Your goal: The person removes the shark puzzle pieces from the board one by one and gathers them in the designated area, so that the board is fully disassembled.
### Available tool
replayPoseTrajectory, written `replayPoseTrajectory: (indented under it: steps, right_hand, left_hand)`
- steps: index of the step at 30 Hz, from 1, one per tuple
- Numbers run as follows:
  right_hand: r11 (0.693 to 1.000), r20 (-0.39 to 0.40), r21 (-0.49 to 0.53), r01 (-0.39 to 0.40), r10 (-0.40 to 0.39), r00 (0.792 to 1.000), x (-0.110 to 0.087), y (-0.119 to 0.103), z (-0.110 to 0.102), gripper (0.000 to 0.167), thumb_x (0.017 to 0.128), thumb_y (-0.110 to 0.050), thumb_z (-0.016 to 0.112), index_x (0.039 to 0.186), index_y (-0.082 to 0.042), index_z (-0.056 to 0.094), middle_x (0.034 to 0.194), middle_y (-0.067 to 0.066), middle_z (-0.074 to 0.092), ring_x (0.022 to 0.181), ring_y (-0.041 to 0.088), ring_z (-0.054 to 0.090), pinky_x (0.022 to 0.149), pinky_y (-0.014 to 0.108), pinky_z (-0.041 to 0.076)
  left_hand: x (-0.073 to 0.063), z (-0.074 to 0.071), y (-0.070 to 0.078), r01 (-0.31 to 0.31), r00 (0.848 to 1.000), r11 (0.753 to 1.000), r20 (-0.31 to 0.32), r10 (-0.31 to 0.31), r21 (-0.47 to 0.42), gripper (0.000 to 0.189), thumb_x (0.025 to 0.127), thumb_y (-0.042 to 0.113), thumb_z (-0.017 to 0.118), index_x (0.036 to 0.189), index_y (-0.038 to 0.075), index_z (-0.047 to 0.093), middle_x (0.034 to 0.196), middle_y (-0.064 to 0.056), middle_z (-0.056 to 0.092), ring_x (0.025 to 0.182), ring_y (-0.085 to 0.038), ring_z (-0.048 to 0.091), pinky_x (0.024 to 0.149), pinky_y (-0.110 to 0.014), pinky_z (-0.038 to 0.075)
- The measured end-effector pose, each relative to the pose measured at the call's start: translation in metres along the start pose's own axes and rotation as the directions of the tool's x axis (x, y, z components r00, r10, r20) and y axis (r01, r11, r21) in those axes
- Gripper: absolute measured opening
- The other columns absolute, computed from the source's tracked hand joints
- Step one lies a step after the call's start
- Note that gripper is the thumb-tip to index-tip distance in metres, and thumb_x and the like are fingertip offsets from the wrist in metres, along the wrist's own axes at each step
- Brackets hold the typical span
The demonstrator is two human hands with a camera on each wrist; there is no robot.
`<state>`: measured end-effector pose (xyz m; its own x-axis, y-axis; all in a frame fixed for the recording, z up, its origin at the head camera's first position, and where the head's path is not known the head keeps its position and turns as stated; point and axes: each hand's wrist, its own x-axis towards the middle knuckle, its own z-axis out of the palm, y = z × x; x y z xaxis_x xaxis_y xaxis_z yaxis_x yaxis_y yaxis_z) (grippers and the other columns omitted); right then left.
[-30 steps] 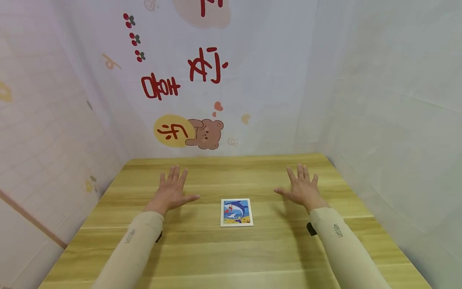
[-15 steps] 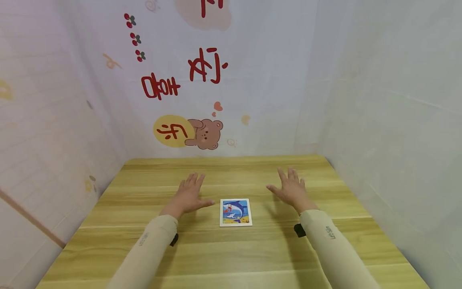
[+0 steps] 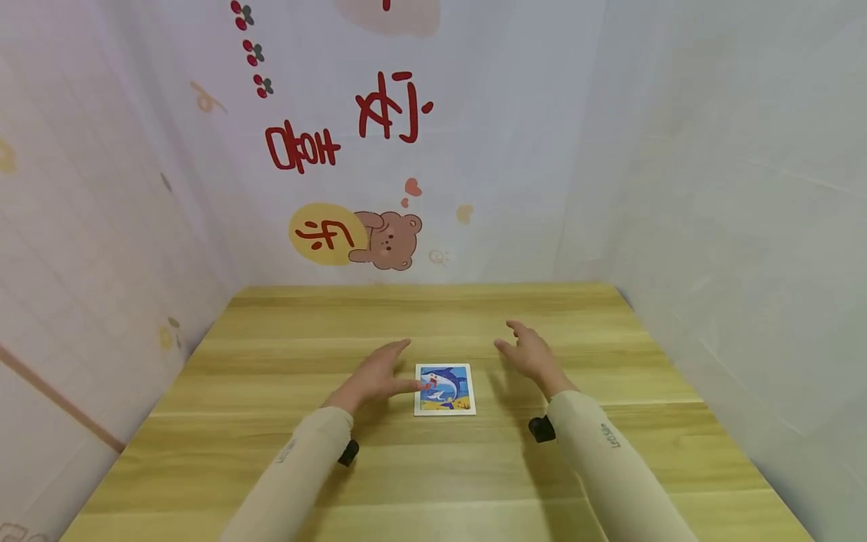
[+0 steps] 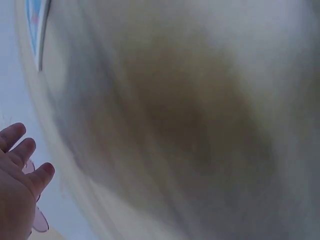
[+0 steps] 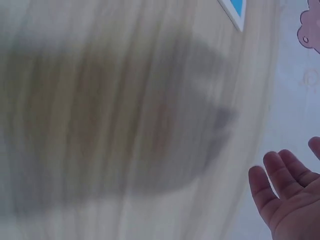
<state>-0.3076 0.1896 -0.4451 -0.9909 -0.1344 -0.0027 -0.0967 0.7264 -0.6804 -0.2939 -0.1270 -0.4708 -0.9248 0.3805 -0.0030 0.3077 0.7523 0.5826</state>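
A small white-framed picture puzzle with a blue dolphin or shark on it lies flat in the middle of the table. My left hand is at its left side, fingers extended, and the thumb tip overlaps the puzzle's left edge in the head view. To the right of the puzzle hovers my right hand, a gap apart from it, fingers loosely extended and holding nothing. In the left wrist view a corner of the puzzle shows at the top left. The right wrist view catches another corner of the puzzle.
The wooden table reaches back to a white curtain printed with red characters and a bear. More pale curtain hangs along both sides. A small black device sits under the right wrist, another under the left.
Both hands have moved inward toward the puzzle, the left one farther. They have turned from spread, palms down, to more sideways. The head view has tipped slightly downward; the puzzle stays in place.
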Motion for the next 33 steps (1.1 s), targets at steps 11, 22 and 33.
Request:
replayPoseTrajectory:
  steps: [11,22,33]
  right_hand:
    - [0.976,0.004,0.199,-0.09,0.091,0.996,0.002,-0.002,0.033,0.046,0.101,-0.023,0.058,0.141,0.0,0.051,0.131,0.024,0.056,0.113,0.036,0.058,0.093,0.05,0.048]
    - [0.915,0.039,0.372,-0.159,0.156,0.987,0.002,-0.002,0.063,0.029,0.098,-0.014,0.062,0.122,0.0,0.064,0.109,0.011,0.067,0.093,0.026,0.062,0.066,0.031,0.05]
    - [0.947,0.034,0.302,-0.11,0.105,0.994,0.004,-0.004,0.071,0.028,0.092,-0.015,0.069,0.118,-0.004,0.069,0.117,0.012,0.065,0.11,0.029,0.059,0.096,0.046,0.046]
  left_hand:
    - [0.0,0.018,0.005,-0.041,0.999,0.999,0.031,0.041,-0.006,0.077,0.087,0.041,0.076,0.148,0.007,0.044,0.152,-0.015,0.041,0.141,-0.037,0.035,0.113,-0.052,0.027]
    - [0.014,0.04,0.024,-0.095,0.995,0.989,-0.011,0.097,0.114,0.058,0.089,0.042,0.073,0.137,0.012,0.059,0.146,-0.02,0.047,0.136,-0.038,0.041,0.11,-0.057,0.03]
    - [0.022,0.051,0.031,-0.097,0.993,0.982,-0.052,0.106,0.164,0.055,0.089,0.043,0.073,0.133,0.012,0.062,0.138,-0.017,0.055,0.13,-0.037,0.048,0.107,-0.057,0.034]
